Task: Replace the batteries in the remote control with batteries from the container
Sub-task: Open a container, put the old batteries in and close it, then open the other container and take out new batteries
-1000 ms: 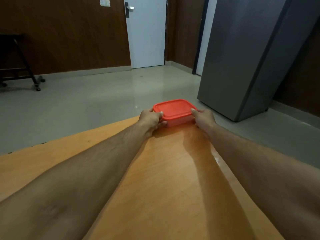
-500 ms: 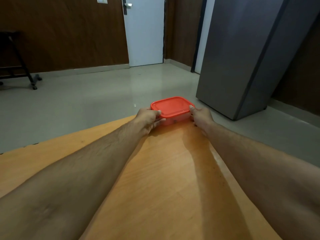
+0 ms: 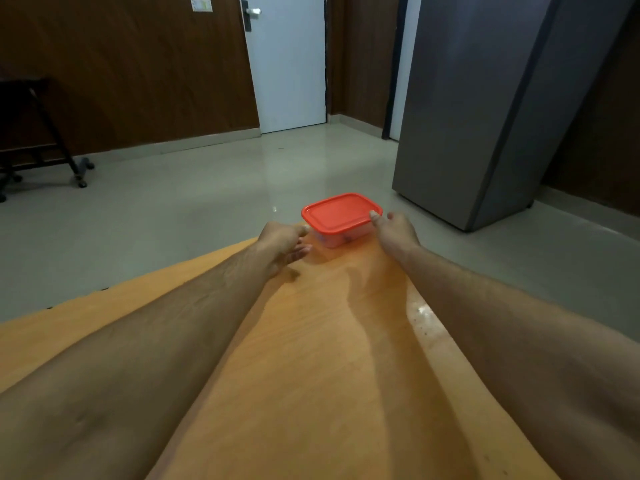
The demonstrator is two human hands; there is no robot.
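Left hand point(image 3: 282, 242) has let go, fingers loosely spread beside the container point(image 3: 341, 220); right hand point(image 3: 394, 232) still grips its lid edge.

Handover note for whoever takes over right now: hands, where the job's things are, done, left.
Left hand: open, fingers loose at the left end of the container, whether it touches is unclear.
Right hand: thumb on the red lid at its right edge, gripping that end.
Container sits at the far end of the wooden table, lid on.
Remote control is not in view.
Done: nothing visible yet.
Left: open the container, take batteries, swap them.
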